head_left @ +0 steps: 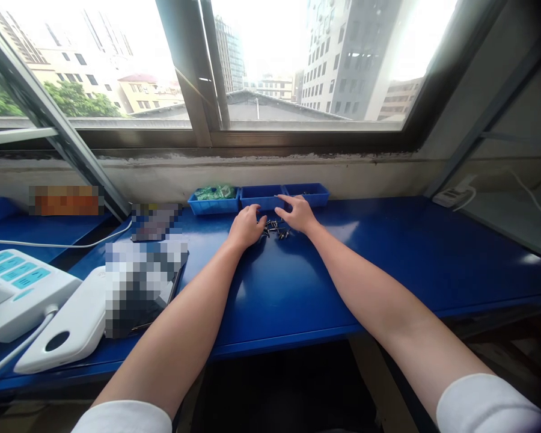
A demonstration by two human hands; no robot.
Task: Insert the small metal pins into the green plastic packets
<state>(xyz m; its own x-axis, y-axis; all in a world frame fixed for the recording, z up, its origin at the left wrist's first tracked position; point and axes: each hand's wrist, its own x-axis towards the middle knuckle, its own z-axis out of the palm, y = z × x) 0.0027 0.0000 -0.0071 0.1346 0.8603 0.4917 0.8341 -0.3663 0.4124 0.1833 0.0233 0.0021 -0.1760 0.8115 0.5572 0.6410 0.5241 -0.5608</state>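
Observation:
A small pile of dark screws lies on the blue tabletop, between my two hands. My left hand rests at the left side of the pile, thumb and fingers apart, with the thumb beside the nearest screws. Just behind and to the right of the pile is my right hand, its index finger stretched towards the middle blue bin and its thumb held apart. Nothing shows in either hand. A left blue bin holds a green plastic bag. Small pieces lie in the right blue bin, partly hidden by my right hand.
The three bins stand in a row by the wall under the window. At the left are a white power strip, a white oblong device, a cable and blurred-out items. A metal shelf post rises behind them.

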